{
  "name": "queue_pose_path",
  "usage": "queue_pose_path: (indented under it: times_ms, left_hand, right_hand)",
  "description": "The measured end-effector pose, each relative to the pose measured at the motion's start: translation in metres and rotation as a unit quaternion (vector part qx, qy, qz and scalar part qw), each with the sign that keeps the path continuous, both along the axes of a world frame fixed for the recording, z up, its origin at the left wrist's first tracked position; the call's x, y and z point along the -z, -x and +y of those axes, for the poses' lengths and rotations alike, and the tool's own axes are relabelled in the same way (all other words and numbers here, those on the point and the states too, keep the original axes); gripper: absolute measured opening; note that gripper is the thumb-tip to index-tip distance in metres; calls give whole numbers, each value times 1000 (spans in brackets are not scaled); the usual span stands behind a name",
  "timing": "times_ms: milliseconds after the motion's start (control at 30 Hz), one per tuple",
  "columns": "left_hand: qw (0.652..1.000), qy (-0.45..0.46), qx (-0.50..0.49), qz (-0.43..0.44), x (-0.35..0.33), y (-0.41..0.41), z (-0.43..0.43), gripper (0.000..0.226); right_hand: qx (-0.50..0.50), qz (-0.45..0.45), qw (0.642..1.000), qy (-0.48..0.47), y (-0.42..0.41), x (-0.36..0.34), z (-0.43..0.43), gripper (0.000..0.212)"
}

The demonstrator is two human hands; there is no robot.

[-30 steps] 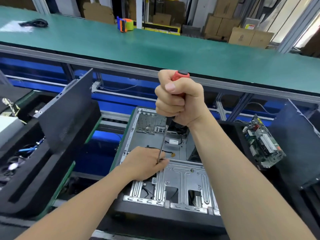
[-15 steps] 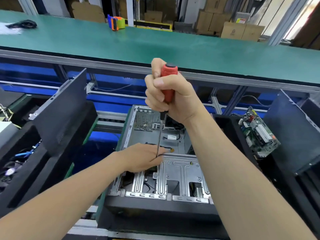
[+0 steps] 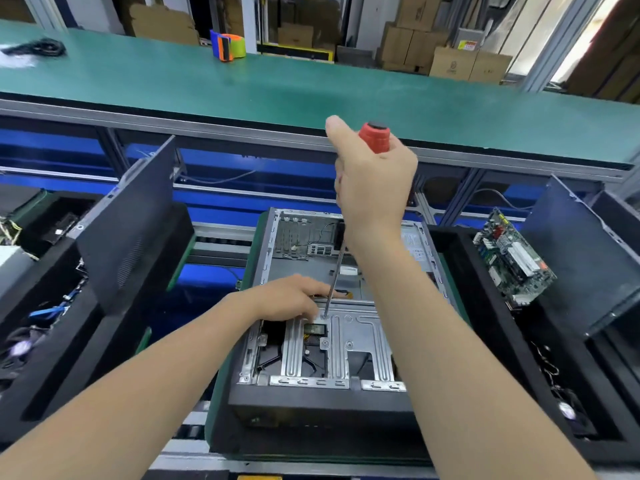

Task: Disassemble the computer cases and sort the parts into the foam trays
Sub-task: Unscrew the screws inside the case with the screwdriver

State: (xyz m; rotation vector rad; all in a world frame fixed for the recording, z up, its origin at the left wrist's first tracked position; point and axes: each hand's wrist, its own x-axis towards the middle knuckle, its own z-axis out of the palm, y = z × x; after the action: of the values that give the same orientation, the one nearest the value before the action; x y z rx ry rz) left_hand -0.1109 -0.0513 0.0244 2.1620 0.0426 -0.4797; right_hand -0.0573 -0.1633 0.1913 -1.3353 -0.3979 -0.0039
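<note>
**Two hands at the open case, driver tip down on the bracket**

One computer case (image 3: 318, 407) lies on its side right in front of you, open face up. Its long axis runs away from you, black front bezel nearest and the slotted rear panel far. It sits on a green pad (image 3: 221, 393). Inside is bare grey sheet metal, with a stamped, ribbed silver drive bracket (image 3: 360, 344) across the near half.

Your right hand (image 3: 374, 181) grips the screwdriver (image 3: 375, 138). Your fingers wrap tight round the ribbed red handle, your thumb sticks up beside it, and the black end cap shows. The thin steel shaft stands near upright, handle tipped away and to the right. The tip sits on a screw at the bracket's far edge.

Your left hand (image 3: 287, 299) rests on that same edge just left of the tip, knuckles up, fingers loosely bent. It holds nothing, and the index finger reaches out toward the shaft. I can't tell if it touches.

Black foam trays flank the case. The left tray (image 3: 52, 358) carries a dark perforated side panel (image 3: 131, 230) leaning on edge. The right tray (image 3: 485, 306) holds a green motherboard (image 3: 512, 258) tilted on edge and a second panel (image 3: 581, 251).

Beyond runs a matte green belt (image 3: 277, 88) with a tape dispenser (image 3: 228, 46) on it, and cardboard boxes (image 3: 450, 60) behind.
</note>
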Motion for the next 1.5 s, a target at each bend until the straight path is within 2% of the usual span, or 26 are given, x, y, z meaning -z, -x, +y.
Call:
queue_pose_path:
  times_ms: [67, 133, 167, 233, 333, 433, 467, 533, 567, 633, 700, 733, 800, 867, 900, 1000, 1067, 1133, 1200, 1267, 1333, 1400, 1500]
  left_hand:
    - [999, 4, -25, -29, 1, -3, 0, 47]
    - [996, -59, -32, -64, 3, -6, -2, 34]
    - [992, -98, -29, -72, 2, -8, -4, 36]
    - [984, -157, -28, -75, 3, -10, -11, 55]
    - [970, -227, -39, -75, 9, -14, -20, 70]
    - [933, -346, -23, -97, 15, -13, -25, 82]
    - [922, -372, -6, -104, 17, -12, -26, 76]
    - [905, -408, 33, -115, 15, -12, -24, 33]
    - [904, -406, 49, -128, 14, -11, -23, 33]
    - [904, -399, 60, -139, 13, -11, -23, 65]
    - [900, -405, 63, -147, 12, -10, -24, 71]
    - [898, -408, 58, -155, 12, -9, -24, 71]
    - [896, -408, 56, -162, 15, -9, -24, 71]
    - [891, -418, 53, -169, 17, -10, -22, 74]
    - [887, -433, 57, -150, 16, -11, -25, 76]
    - [896, -434, 52, -81, 12, -14, -28, 62]
    - [913, -401, 21, -79, 10, -14, -30, 79]
    - [921, -384, 9, -71, 8, -11, -33, 53]
    - [914, -400, 33, -65, 6, -8, -31, 14]
    - [897, -430, 66, -81, 7, -9, -30, 56]
    - [887, -444, 76, -103, 10, -9, -28, 82]
    - [885, -443, 69, -124, 12, -11, -27, 87]
    - [891, -427, 61, -142, 16, -11, -24, 78]
  right_hand:
    - [-78, -2, 997, 4, -6, -3, -3, 35]
    - [-158, 0, 987, 1, -12, -3, -7, 38]
    - [-205, -1, 979, 0, -15, -3, -8, 42]
    - [-304, -4, 953, 3, -18, -4, -8, 45]
    - [-430, 13, 903, 7, -24, -3, -2, 37]
    - [-544, 54, 837, -14, -33, 0, 1, 34]
    - [-586, 74, 806, -31, -37, 1, 1, 34]
    - [-657, 101, 745, -62, -43, 1, 0, 32]
    - [-679, 104, 723, -71, -45, 1, 0, 32]
    - [-698, 106, 704, -78, -47, 1, -2, 33]
    - [-673, 97, 730, -76, -44, 1, -6, 30]
    - [-640, 84, 760, -71, -43, 1, -8, 28]
    - [-536, 23, 843, -43, -35, -1, -13, 24]
    - [-387, -44, 921, 0, -28, -7, -18, 21]
    - [-313, -64, 947, 23, -24, -9, -20, 19]
    - [-120, -43, 990, 52, -7, -8, -18, 17]
    - [-22, -22, 999, 41, 7, -3, -10, 22]
    - [53, -51, 996, 48, 14, 2, -1, 37]
    - [46, -53, 997, 37, 15, 1, 5, 50]
    - [-35, -32, 999, 24, 8, -1, 5, 53]
    - [-142, -10, 990, 21, -3, -5, 1, 47]
    - [-240, -3, 970, 27, -15, -5, -4, 43]
    - [-391, 8, 920, 9, -30, -3, -7, 38]
